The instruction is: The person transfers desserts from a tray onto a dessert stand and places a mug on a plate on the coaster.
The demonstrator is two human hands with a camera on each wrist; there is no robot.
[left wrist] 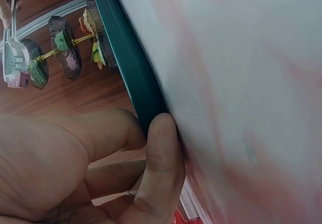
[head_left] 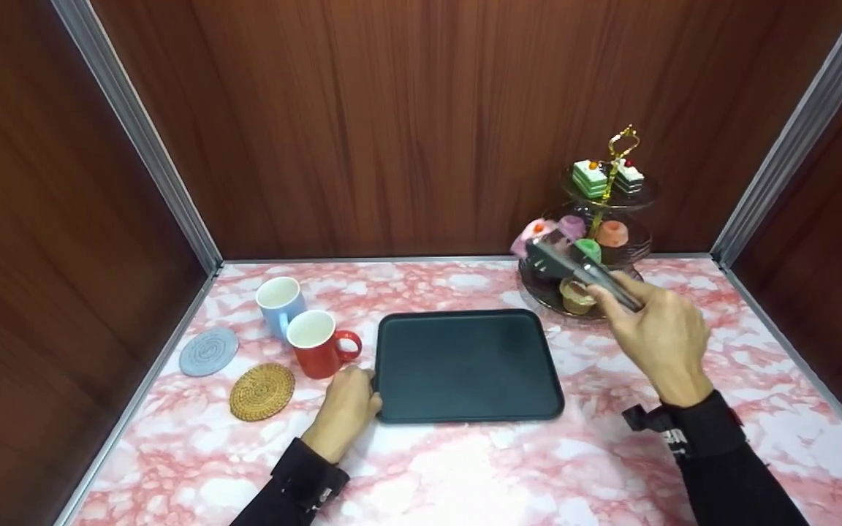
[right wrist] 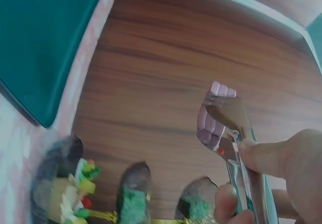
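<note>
My left hand [head_left: 351,398] pinches the left edge of a dark green rectangular tray [head_left: 468,365] between thumb and fingers, as the left wrist view shows close up. My right hand [head_left: 662,336] grips metal serving tongs [head_left: 574,267]. Between the tong tips is a pink cake slice [right wrist: 209,123] with a small red bead on top. The tongs and slice are in front of a three-tier cake stand [head_left: 624,142], overlapping its lower tiers in the head view. On the middle tier sit several small cakes, among them an orange cupcake [head_left: 612,234].
Left of the tray stand a red mug [head_left: 319,358] and a light blue mug [head_left: 275,303]. A woven tan coaster [head_left: 262,392] and a grey-blue coaster [head_left: 209,351] lie farther left. Layered cake slices [head_left: 589,179] sit on the top tier. Wooden walls [head_left: 406,131] enclose the marbled table.
</note>
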